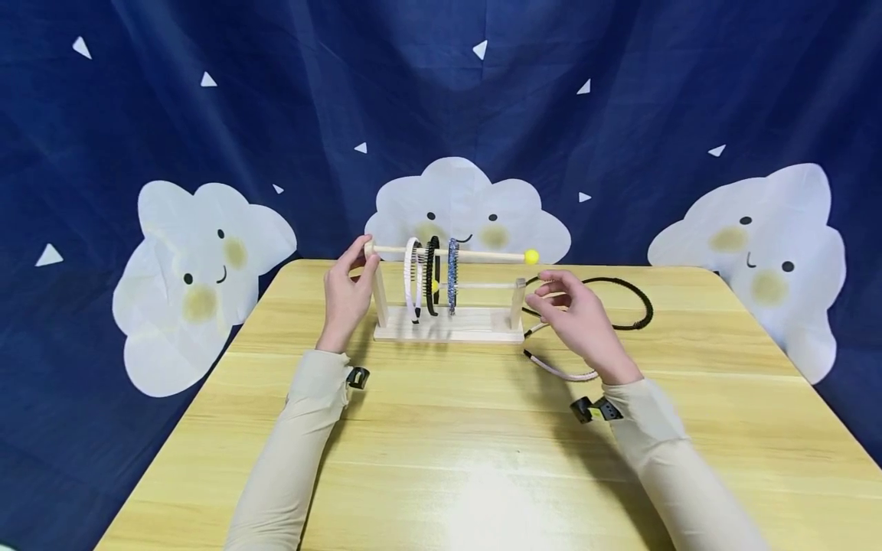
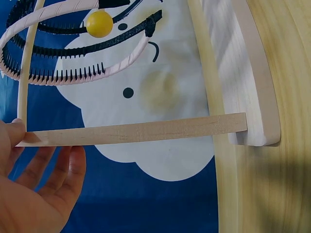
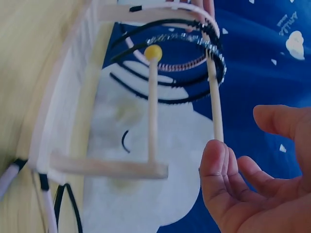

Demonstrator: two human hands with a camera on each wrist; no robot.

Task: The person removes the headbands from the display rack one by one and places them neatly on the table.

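A wooden headband stand [image 1: 448, 335] stands on the table, with an upper rod [image 1: 482, 255] and a lower rod that each carry a yellow ball at one end. Around the upper rod hang a pale pink headband [image 1: 409, 277], a black headband [image 1: 430, 279] and a sparkly blue one [image 1: 452, 274]. My left hand [image 1: 347, 295] pinches the top of the stand's left post [image 2: 146, 132] between thumb and fingers. Just beyond the right post [image 1: 517, 304], my right hand [image 1: 577, 317] hovers with relaxed, bent fingers; in the right wrist view thumb and fingertips are apart with nothing between them.
Behind and beside my right hand, a black headband [image 1: 644, 306] and a pale pink headband [image 1: 561, 374] lie on the wooden table [image 1: 427, 428]. A dark blue curtain [image 1: 441, 92] with smiling clouds hangs behind the table's far edge.
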